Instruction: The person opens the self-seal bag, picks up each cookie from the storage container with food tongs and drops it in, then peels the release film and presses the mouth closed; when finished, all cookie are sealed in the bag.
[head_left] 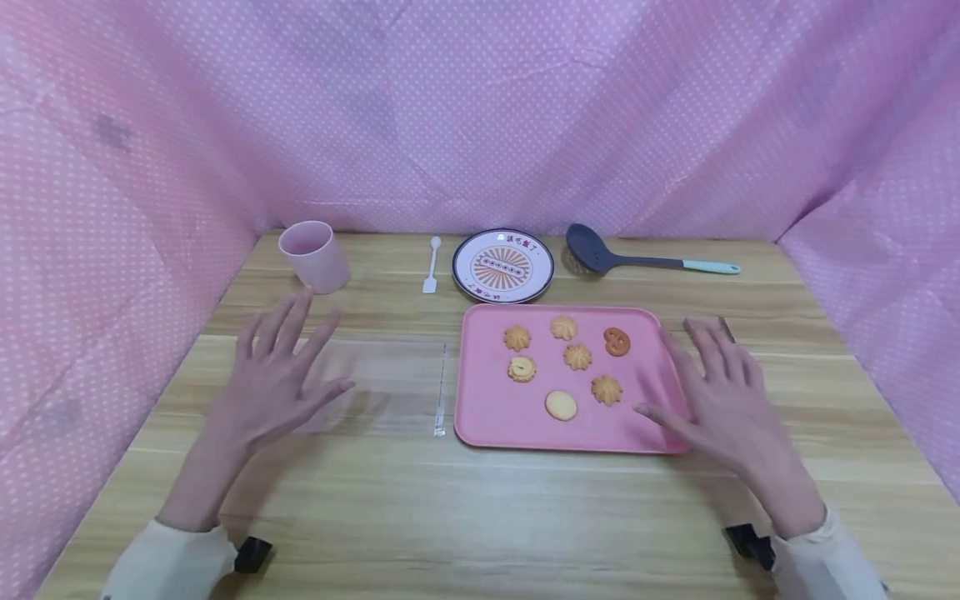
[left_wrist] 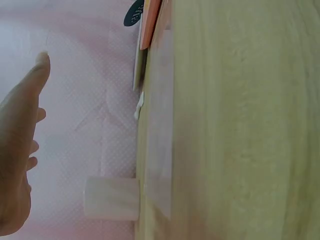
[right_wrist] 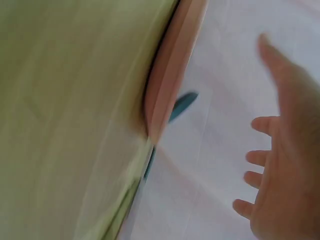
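My left hand (head_left: 270, 383) hovers, fingers spread, over the left part of a clear flat plastic sheet or bag (head_left: 390, 379) with a strip along its right edge. Over the right edge of a pink tray (head_left: 483, 425) is my right hand (head_left: 727, 408), its fingers apart and holding nothing. Several cookies lie scattered on that tray: flower-shaped ones (head_left: 577, 357), a round plain one (head_left: 561, 406), a swirled one (head_left: 522, 369) and a brown pretzel-shaped one (head_left: 617, 342). Both wrist views show the hands raised above the tabletop, blurred in the right one.
Along the back stand a pink cup (head_left: 318, 262), a small white double-ended spatula (head_left: 432, 267), a patterned plate (head_left: 502, 267) and a dark slotted spoon (head_left: 592, 250) with a mint handle end. A thin dark object (head_left: 726, 329) is partly hidden behind my right hand. Pink dotted cloth (head_left: 480, 108) surrounds the table.
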